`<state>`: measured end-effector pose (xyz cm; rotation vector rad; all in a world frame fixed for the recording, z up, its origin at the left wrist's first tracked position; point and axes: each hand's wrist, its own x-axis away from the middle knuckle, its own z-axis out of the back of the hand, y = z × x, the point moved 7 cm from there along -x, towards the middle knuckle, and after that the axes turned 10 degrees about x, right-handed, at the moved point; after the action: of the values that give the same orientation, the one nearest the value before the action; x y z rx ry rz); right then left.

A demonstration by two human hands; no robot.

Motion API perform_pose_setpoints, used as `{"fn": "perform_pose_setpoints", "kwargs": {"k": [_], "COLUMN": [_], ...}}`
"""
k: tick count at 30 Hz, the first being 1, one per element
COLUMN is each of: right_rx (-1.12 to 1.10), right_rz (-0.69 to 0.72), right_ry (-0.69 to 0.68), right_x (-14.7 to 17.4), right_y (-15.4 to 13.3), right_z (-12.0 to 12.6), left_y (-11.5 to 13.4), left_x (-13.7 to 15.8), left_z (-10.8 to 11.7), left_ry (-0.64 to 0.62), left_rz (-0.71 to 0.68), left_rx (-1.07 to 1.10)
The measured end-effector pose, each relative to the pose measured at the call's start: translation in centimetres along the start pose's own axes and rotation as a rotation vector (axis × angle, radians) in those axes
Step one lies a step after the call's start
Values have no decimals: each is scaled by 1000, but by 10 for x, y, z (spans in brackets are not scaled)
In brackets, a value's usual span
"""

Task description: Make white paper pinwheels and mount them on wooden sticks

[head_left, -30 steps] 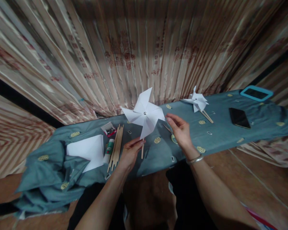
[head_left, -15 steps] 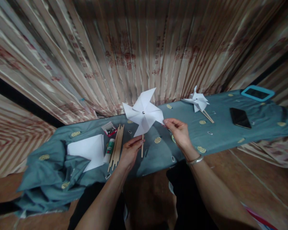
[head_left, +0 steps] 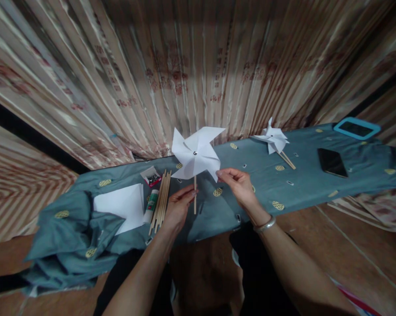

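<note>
A white paper pinwheel (head_left: pixel 196 151) with a shiny pin at its centre stands upright in front of me on a thin wooden stick (head_left: pixel 195 202). My left hand (head_left: pixel 180 208) is closed, pinching that stick just below the paper blades. At the lower right blade, the fingertips of my right hand (head_left: pixel 235 184) are pressed together on its tip. A silver bracelet (head_left: pixel 265 224) circles my right wrist. Left of my left hand lie a bundle of wooden sticks (head_left: pixel 160 202), a green and white glue stick (head_left: pixel 151 206) and a small open box of pins (head_left: pixel 152 177).
White paper sheets (head_left: pixel 128 206) lie on the left of the table's green cloth (head_left: pixel 303 188), partly under a cloth fold. To the right are more paper pinwheels (head_left: pixel 272 139) with sticks, a black phone (head_left: pixel 332 162) and a blue-framed device (head_left: pixel 357 128). A patterned curtain (head_left: pixel 198 79) hangs behind.
The pinwheel's blades have turned clockwise. My right hand has moved a little left and down with the blade tip, while my left hand has stayed on the stick.
</note>
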<state>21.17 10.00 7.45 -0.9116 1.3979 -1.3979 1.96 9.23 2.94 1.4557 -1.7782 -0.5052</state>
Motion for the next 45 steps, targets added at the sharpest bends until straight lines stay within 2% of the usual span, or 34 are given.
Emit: {"fn": "perform_pose_setpoints", "kwargs": {"k": [13,31,45], "right_rx": [-45,-78,-144], "right_rz": [-91,-92,-130], "right_ry": [-106,-243,-261], "right_x": [11,18,21], "right_y": [2,0,0], "right_z": [-20,-41,-50], "left_y": [1,-1,-2], "left_x": [-1,-2,-1], "left_z": [1,-1,-1], "left_ry": [10,-31,-77], "left_rz": [-9,-20,-7], "left_rx": [10,-11,-18]}}
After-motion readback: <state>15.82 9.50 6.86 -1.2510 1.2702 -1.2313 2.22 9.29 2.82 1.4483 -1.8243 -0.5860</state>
